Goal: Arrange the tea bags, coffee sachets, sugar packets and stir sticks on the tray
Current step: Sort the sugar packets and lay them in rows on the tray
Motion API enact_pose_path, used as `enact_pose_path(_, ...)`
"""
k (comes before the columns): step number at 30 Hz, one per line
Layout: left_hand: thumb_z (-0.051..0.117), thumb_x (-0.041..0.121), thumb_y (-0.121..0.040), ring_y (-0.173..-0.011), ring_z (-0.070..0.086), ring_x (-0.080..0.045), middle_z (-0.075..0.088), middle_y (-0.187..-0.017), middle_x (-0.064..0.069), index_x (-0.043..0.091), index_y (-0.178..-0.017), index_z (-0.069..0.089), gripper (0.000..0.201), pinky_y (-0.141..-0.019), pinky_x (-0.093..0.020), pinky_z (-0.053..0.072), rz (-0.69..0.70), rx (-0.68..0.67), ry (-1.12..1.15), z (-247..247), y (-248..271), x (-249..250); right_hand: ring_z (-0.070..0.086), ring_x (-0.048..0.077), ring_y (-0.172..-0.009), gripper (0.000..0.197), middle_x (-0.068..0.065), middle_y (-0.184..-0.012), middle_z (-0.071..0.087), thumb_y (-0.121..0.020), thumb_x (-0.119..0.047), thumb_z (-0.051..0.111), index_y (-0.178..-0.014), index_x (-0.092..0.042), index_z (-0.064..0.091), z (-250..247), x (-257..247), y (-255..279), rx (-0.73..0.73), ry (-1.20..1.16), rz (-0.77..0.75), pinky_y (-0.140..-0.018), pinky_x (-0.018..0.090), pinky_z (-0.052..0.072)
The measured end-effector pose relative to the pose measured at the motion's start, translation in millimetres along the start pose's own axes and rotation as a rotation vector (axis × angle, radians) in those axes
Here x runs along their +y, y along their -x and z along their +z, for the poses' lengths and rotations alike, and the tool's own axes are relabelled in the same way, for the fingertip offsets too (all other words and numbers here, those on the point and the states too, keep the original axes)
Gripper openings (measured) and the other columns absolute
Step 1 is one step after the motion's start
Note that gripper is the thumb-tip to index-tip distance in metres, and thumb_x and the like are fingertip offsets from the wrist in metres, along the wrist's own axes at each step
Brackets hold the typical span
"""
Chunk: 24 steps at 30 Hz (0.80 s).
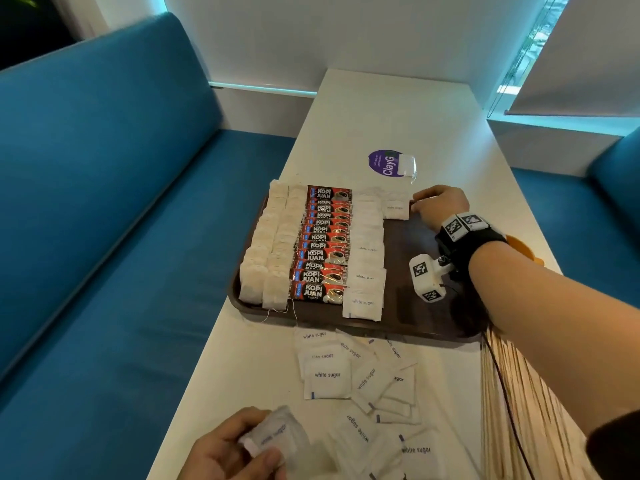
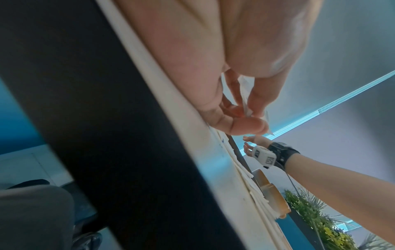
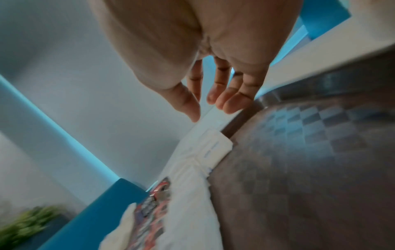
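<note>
The right hand (image 1: 439, 206) hovers with its grip apart and empty at the far right corner of the tray (image 1: 415, 299), fingertips just beside the sugar packet (image 1: 396, 210) that starts a second sugar column there. The left hand (image 1: 228, 448) sits at the near edge of the surface (image 1: 249, 368), its grip pinching a small stack of packets (image 1: 273, 436). The next slot lies just nearer than that far packet, so the right hand is much the closer, while the supply sits with the left.
</note>
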<state>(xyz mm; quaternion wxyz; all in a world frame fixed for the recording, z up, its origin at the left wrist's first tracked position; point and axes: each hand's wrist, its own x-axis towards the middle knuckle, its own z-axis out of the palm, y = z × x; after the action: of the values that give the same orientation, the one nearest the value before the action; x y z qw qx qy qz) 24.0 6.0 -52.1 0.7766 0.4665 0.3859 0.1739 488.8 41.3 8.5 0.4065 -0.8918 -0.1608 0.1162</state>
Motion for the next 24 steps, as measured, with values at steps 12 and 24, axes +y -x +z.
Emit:
enact_pose_path(12, 0.065, -0.011, -0.088, -0.068, 0.067, -0.038, 0.067, -0.079, -0.021, 0.002, -0.094, 0.035, 0.034, -0.066, -0.041, 0.061, 0.187, -0.036, -0.126, -0.7, 6.3, -4.5, 0.061, 0.007, -0.073, 0.021, -0.006, -0.091, 0.068, -0.084, -0.021, 0.078, -0.088, -0.027, 0.058, -29.9, 4.6, 242.9, -0.466, 0.101, -0.399, -0.067, 0.024, 0.054)
enact_pose_path(24, 0.058, -0.018, -0.091, -0.088, 0.073, -0.041, 0.072, -0.104, -0.028, 0.004, -0.108, 0.069, 0.029, -0.09, -0.05, 0.058, 0.207, -0.058, -0.168, 0.3, 13.3, -11.8, 0.064, 0.005, -0.078, 0.024, -0.014, -0.098, 0.068, -0.087, -0.014, 0.074, -0.099, -0.035, 0.074, 7.5, 44.9, 353.4, -0.57, -0.095, -0.353, -0.066, 0.011, 0.049)
